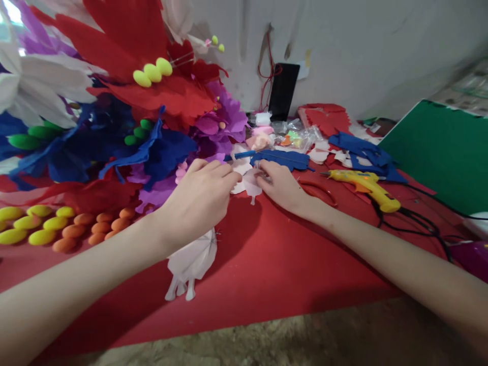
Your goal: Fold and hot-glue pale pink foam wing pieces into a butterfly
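Over the middle of the red table, my left hand is closed with its fingers curled down. What its fingertips hold is hidden behind the knuckles. My right hand pinches a white petal-shaped piece with a narrow tail pointing toward me. Both hands are close together, with the piece between them. Below my left wrist lies a bundle of white petals with several narrow tails and thin wires at its side. Just behind my fingers are a blue pen-like stick and a dark blue cut piece.
Large red, blue, purple and white artificial flowers crowd the left. Yellow and orange oval pieces lie in front of them. At right are a yellow glue gun with a black cord, red-handled scissors and a green board.
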Motion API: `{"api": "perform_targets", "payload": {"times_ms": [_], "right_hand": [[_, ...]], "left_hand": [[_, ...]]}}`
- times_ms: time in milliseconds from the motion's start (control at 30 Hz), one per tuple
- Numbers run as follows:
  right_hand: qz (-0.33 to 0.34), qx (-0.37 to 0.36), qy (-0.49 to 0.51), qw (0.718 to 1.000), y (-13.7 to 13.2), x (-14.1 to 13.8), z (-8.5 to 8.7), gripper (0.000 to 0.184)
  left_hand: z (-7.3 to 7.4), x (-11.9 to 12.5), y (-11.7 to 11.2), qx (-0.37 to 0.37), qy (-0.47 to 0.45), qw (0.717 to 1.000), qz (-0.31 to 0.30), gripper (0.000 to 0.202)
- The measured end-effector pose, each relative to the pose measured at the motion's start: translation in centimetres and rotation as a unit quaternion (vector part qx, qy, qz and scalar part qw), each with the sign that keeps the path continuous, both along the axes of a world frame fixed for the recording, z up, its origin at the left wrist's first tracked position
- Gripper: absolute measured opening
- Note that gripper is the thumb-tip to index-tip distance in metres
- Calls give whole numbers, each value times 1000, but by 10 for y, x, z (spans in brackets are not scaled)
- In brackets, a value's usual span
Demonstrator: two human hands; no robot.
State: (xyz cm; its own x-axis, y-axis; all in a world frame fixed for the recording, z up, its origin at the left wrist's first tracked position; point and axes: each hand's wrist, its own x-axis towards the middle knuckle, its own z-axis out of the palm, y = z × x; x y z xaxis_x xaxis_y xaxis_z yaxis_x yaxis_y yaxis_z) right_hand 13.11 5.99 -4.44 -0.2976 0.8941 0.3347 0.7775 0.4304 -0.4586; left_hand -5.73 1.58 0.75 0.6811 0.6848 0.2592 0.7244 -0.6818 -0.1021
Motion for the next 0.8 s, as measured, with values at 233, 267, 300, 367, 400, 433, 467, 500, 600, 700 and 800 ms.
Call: {"api": "perform_targets", "payload": {"times_ms": [233,267,300,367,400,433,467,500,600,700,800], "right_hand": [[24,-58,195,979,-31,-4,19,22],[29,-75,226,971,-37,-4,22,24],[30,-93,255,962,-43,-3,23,26],[25,-134,307,942,-53,0,25,29],[21,-154,330,931,-58,2,25,30],[16,-173,350,921,-62,4,24,30],[12,-190,366,911,-65,5,24,29],[8,-204,378,903,-69,7,24,28],[-7,-240,428,871,-79,7,27,24],[-14,-292,493,819,-87,3,32,22],[12,-334,508,794,-91,-1,35,21]], "left_hand": [[2,-3,10,-2,-114,993,5,32],[3,-2,9,-26,-147,989,-3,29],[5,-2,8,-55,-183,981,-13,25],[10,0,5,-115,-254,960,-32,19],[12,1,2,-135,-279,950,-38,17],[14,2,-1,-150,-296,942,-41,16],[16,3,-3,-156,-308,937,-45,16],[17,4,-6,-161,-317,933,-47,15],[19,8,-12,-199,-351,914,-44,15],[18,11,-16,-256,-379,888,-47,12],[18,13,-17,-285,-403,869,-40,11]]}}
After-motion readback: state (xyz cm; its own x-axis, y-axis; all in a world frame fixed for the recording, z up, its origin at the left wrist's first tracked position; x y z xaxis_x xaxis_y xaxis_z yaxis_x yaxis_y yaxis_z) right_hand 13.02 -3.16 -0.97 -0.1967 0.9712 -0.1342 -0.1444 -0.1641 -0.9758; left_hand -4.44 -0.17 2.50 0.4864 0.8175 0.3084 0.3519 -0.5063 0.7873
